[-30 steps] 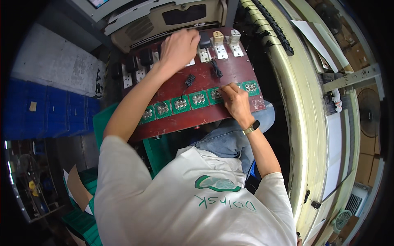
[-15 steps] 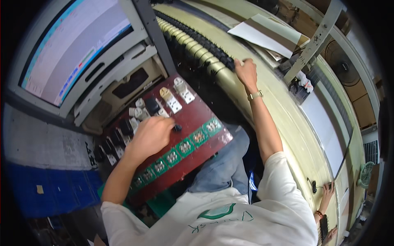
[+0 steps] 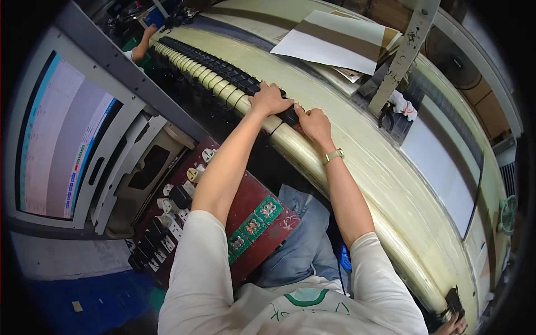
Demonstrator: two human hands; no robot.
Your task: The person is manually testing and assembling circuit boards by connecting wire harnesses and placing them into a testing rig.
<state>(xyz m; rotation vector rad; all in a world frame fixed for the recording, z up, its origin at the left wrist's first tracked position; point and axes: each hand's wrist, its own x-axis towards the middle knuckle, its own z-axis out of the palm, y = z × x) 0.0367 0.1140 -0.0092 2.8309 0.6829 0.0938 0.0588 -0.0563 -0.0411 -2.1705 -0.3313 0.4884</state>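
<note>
Both my hands are together at the near end of a row of black blocks [image 3: 226, 72] that look like power adapters, set along the table's rounded edge. My left hand [image 3: 269, 101] is closed over the row's end, its fingers at a black adapter [image 3: 289, 116]. Beside it my right hand [image 3: 314, 125], with a watch on the wrist, has its fingers curled at the same adapter, thumb up against the left hand. The fingers partly hide this piece. Dark cords [image 3: 223, 89] loop down over the edge beneath the row.
A dark red board [image 3: 245, 195] with sockets, plugs and green circuit squares [image 3: 252, 226] lies to my left, below a monitor [image 3: 61, 139]. White sheets [image 3: 329, 42] lie on the cream table [image 3: 379, 151], by a metal post [image 3: 405, 56]. Other people's hands show far left [image 3: 149, 30] and lower right [image 3: 455, 325].
My left hand has left the red board and reached the row's end. My right hand has moved slightly left and nearer, meeting it. The view has turned, with the monitor now lower.
</note>
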